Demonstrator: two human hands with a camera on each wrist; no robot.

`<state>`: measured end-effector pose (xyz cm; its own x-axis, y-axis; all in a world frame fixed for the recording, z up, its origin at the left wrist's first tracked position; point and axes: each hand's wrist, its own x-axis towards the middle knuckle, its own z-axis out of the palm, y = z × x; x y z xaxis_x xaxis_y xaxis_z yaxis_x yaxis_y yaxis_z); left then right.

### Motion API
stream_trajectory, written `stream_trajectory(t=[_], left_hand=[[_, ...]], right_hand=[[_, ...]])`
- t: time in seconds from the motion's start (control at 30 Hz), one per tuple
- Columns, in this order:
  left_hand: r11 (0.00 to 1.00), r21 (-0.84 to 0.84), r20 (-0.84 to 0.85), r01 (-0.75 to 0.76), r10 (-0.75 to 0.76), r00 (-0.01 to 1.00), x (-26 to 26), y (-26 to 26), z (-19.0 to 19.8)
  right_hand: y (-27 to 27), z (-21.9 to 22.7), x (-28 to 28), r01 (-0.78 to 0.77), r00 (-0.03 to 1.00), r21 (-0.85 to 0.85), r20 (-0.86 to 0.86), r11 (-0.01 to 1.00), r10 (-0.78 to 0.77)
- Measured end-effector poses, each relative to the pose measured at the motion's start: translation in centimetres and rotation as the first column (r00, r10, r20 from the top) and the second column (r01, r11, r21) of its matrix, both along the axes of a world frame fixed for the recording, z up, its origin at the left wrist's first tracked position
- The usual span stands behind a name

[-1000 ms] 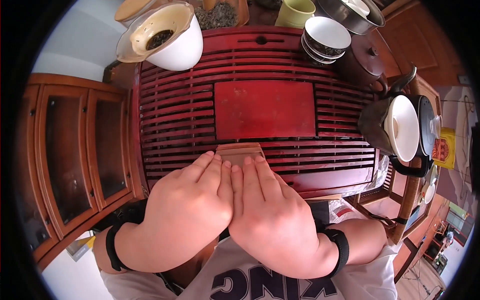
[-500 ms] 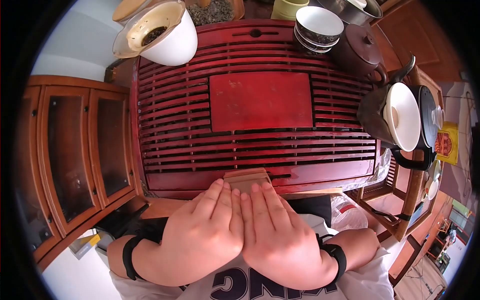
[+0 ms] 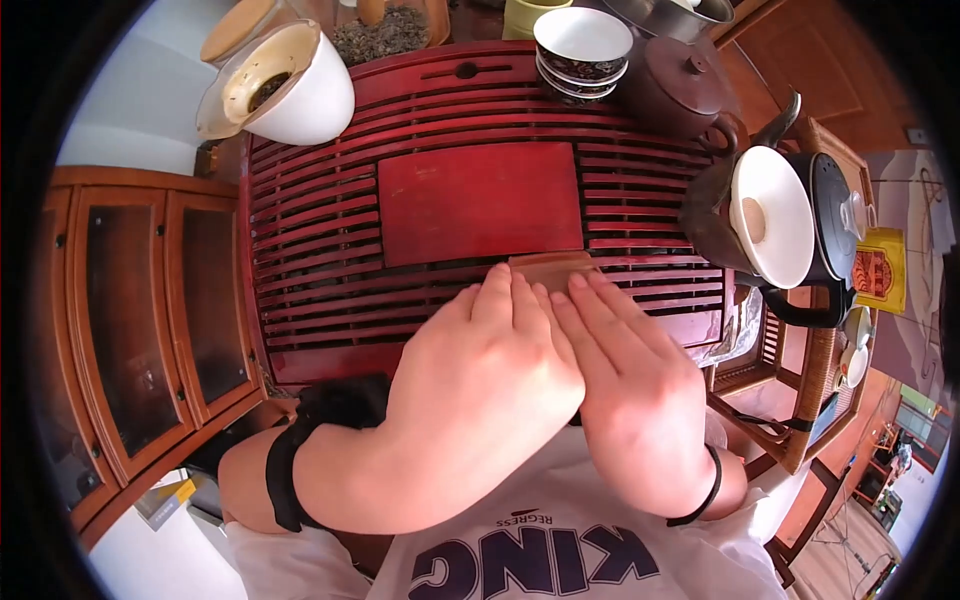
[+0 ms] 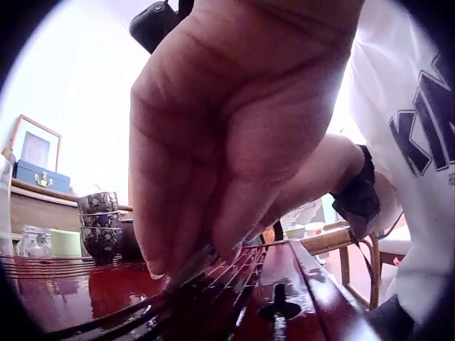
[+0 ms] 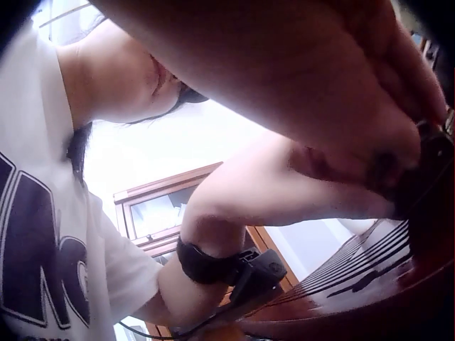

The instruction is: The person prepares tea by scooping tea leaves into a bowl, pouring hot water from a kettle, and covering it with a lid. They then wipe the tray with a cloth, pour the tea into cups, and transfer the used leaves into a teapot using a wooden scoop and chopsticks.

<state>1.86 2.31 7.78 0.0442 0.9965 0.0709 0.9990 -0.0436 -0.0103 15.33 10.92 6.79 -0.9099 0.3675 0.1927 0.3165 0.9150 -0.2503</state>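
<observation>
A brown folded cloth lies on the slatted red tea tray, just below its solid middle panel. My left hand presses the cloth with fingers straight and pointing forward. Beside it, my right hand also lies with extended fingertips on the cloth, and the two hands touch along their inner sides. Most of the cloth is hidden under them. In the left wrist view, the palm of the left hand faces down over the wet, shiny slats.
At the tray's back left stands a white pot with a strainer of tea leaves. Stacked bowls, a brown teapot and a white funnel-like strainer line the right side. Glass-door cabinets stand at left.
Both hands and the cloth moved back to the tray's front edge, then forward and to the right over the slats. The view has shifted slightly too.
</observation>
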Motion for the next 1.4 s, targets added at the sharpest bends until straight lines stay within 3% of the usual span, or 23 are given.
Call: stream_trajectory(t=[0.23, 0.7, 0.83, 0.9, 1.03, 1.1, 1.27, 1.4], left_hand=[[0.999, 0.013, 0.055, 0.035, -0.036, 0.998, 2.1, -2.0, -0.1], [0.996, -0.018, 0.136, 0.087, -0.083, 0.987, 4.8, -3.9, 1.0], [0.996, 0.093, 0.093, 0.013, -0.021, 0.995, 4.5, -0.9, 2.2], [0.988, 0.156, 0.026, -0.009, 0.005, 1.0, 3.9, 1.0, 1.2], [0.991, 0.123, -0.003, -0.046, 0.047, 0.999, 3.3, 2.6, -0.8], [0.996, 0.084, -0.043, 0.011, -0.007, 0.999, 3.6, 2.1, -0.9], [0.994, 0.009, 0.042, 0.105, -0.105, 0.994, 4.4, 0.8, 0.3], [0.995, 0.002, 0.077, 0.097, -0.097, 0.992, 5.7, -0.5, 0.3]], right_hand=[[-1.7, 1.0, 2.3, -0.042, 0.993, -0.024, 0.109, 0.999, 0.044], [-2.8, 2.4, 5.4, -0.061, 0.991, -0.081, 0.115, 0.995, 0.07], [-0.5, 2.4, 5.0, -0.042, 0.999, -0.069, -0.024, 0.997, 0.04], [1.1, 1.5, 4.1, 0.033, 0.994, 0.044, -0.102, 0.998, -0.028], [2.0, -0.9, 3.3, 0.049, 0.998, 0.038, -0.05, 0.998, -0.047], [1.8, -0.6, 3.7, 0.043, 0.998, 0.038, -0.041, 0.998, -0.041], [0.1, 0.4, 5.4, 0.027, 0.999, 0.036, 0.026, 0.999, -0.027], [-1.2, 1.8, 6.1, 0.068, 0.991, -0.051, 0.117, 0.996, -0.062]])
